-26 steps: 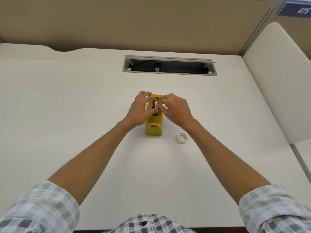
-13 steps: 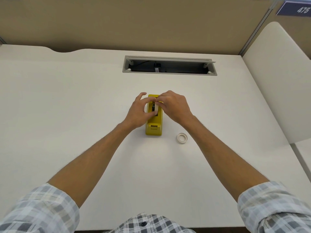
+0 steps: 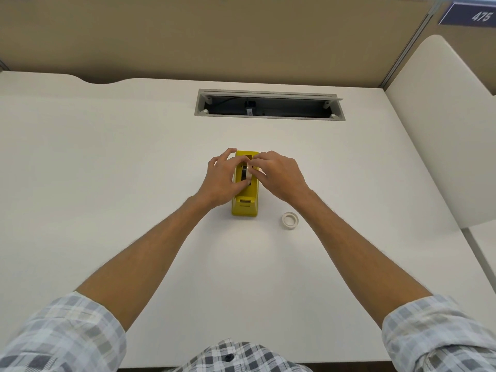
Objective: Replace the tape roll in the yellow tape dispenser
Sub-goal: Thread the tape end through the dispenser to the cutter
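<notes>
1. Plaid shirt sleeves [image 3: 61, 336], rolled above the forearms, at the near desk edge; well nearer than the yellow tape dispenser [image 3: 244, 202].
2. White desk [image 3: 107, 170], bearing everything listed.
3. Loose white tape roll [image 3: 290, 219], lying flat on the desk, just right of the dispenser's near end, apart from it and from both hands.
4. Yellow tape dispenser, upright at desk centre, long axis running near to far, cutter end nearest.
5. Left hand [image 3: 221, 179], against the dispenser's left side, fingers curled, thumb reaching onto a pale roll with dark core [image 3: 246, 174] seated in the dispenser's slot.
6. Right hand [image 3: 279, 174], at the dispenser's right side, fingertips closed on that same roll from the right.
7. Open cable tray [image 3: 268, 106], recessed in the desk, well beyond the dispenser.
8. Tan partition wall [image 3: 214, 36], beyond the tray; sign "475" [image 3: 468, 14] up to the right.
</notes>
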Demonstrator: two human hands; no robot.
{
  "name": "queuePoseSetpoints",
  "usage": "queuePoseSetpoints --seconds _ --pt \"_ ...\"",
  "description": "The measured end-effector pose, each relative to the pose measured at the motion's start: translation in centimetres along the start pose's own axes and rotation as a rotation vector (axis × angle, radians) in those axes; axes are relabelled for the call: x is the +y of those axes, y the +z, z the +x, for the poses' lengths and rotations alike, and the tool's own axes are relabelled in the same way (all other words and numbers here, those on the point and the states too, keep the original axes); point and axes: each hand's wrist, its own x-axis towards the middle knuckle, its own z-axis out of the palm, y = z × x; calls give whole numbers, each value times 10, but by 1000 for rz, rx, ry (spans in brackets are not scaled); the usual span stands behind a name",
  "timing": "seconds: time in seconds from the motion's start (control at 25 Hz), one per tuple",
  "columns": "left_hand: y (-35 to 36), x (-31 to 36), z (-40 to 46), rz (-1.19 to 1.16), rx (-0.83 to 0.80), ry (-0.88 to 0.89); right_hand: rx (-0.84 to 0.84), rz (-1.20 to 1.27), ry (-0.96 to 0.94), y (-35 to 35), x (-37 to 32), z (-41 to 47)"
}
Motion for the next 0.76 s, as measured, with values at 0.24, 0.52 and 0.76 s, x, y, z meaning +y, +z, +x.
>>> queuePoseSetpoints --seconds 0.24,0.52,0.76 --pt "1 -1 1 50 -6 -1 44 -8 -33 2 -2 -6" --pt "-3 1 2 76 -22 13 72 -39 -61 2 -3 -8" --pt "-3 -2 2 59 -9 25 72 -64 -69 4 -7 -7"
